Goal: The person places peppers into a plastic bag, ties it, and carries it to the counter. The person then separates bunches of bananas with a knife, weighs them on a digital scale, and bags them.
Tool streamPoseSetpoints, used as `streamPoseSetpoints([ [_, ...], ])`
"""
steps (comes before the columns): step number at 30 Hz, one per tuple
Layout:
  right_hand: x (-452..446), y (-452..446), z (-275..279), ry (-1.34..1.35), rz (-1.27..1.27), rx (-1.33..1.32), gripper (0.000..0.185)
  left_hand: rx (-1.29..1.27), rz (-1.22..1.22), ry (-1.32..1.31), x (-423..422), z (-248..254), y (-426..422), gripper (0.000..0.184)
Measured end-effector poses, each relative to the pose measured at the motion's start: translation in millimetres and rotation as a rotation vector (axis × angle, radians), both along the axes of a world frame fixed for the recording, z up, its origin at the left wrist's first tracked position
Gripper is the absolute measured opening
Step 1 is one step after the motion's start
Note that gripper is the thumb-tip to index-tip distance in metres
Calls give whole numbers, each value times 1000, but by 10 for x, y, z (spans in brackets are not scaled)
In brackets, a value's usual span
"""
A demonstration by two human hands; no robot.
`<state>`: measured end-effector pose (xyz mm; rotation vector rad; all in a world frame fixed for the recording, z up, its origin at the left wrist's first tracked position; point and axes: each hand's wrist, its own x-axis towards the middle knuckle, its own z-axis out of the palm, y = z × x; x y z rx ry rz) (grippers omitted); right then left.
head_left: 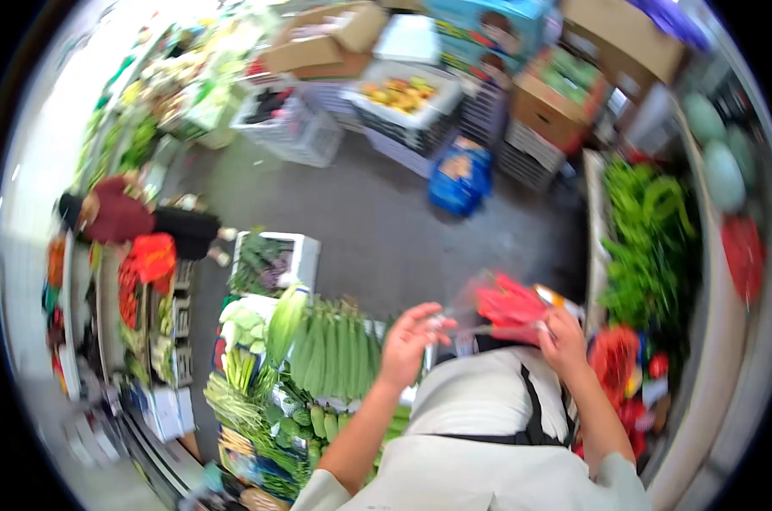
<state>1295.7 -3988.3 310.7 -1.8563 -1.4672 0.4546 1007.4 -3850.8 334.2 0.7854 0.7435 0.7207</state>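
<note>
My right hand [563, 339] is closed on a bunched red plastic bag [509, 305], in front of my light-coloured clothing. Blurred translucent plastic film [469, 300] spreads from the red bag toward my left hand [416, 339]. The left fingers are curled, with fingertips together at the film's near edge; motion smears the exact grip. Below and left of that hand lie long green ridged gourds [335, 351], side by side. A pale leafy stalk vegetable [285, 324] rests beside them.
Leafy greens [645, 238] fill a stall at my right. A blue bag [460, 176] sits on the dark floor [369, 217]. Crates of fruit [400, 95] and cardboard boxes [549, 106] line the far side. Another person [126, 213] stands at the left beside produce racks.
</note>
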Motion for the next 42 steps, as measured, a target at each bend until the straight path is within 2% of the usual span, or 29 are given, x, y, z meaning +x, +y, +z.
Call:
streamPoseSetpoints([
  [2, 22, 514, -77, -43, 89, -50, 9, -53, 22, 49, -151, -123, 144, 46],
  [3, 16, 812, -108, -42, 157, -9, 16, -61, 42, 72, -225, -142, 232, 44],
  [8, -91, 2202, -429, 91, 351, -154, 22, -116, 222, 187, -473, -100, 828, 43],
  [10, -210, 2847, -506, 131, 448, -300, 23, -95, 311, 201, -520, -106, 1195, 42],
  [12, -352, 3514, -648, 111, 560, -286, 24, -39, 444, 341, -563, -325, 1565, 41],
  [14, -532, 4073, -668, 165, 730, -294, 26, -145, 594, 398, -620, -347, 1910, 39],
  [16, -705, 4622, -485, 113, 821, -244, 23, -186, 740, 343, -687, -410, 2221, 38],
  [18, -828, 5113, -565, 206, 863, -398, 24, -190, 808, 357, -745, -378, 2477, 37],
  [20, -920, 5594, -517, 104, 948, -385, 25, -189, 818, 373, -773, -399, 2691, 38],
  [22, -994, 6098, -780, 61, 1017, -409, 26, -208, 849, 323, -842, -727, 2914, 33],
  [23, -1060, 6347, -830, 146, 1038, -403, 29, -233, 851, 349, -897, -690, 3134, 35],
  [24, -1195, 6576, -696, 102, 999, -533, 29, -258, 847, 377, -955, -679, 3338, 38],
  [29, -1989, 7807, -789, -57, 1118, -423, 32, -230, 940, 264, -1587, -1018, 4538, 34],
  [31, -2353, 8264, -736, -124, 1143, -372, 33, -193, 926, 279, -2006, -891, 5150, 33],
  [33, -2723, 8823, -657, -212, 1155, -346, 36, -188, 1017, 238, -2366, -453, 5902, 30],
  [36, -3364, 9642, -361, -237, 1131, -172, 36, 69, 976, 319, -3022, -202, 6746, 26],
  [38, -3768, 10180, -310, -157, 1122, -169, 37, 46, 928, 330, -3436, -136, 7223, 27],
  [40, -4193, 10768, -386, -112, 1118, -248, 35, 65, 968, 363, -3812, -80, 7722, 29],
  [41, -4391, 11042, -570, -97, 1104, -244, 35, 51, 932, 447, -3990, -16, 7922, 30],
  [42, -4617, 11344, -828, -34, 1122, -185, 33, -16, 958, 418, -4162, -86, 8141, 29],
])
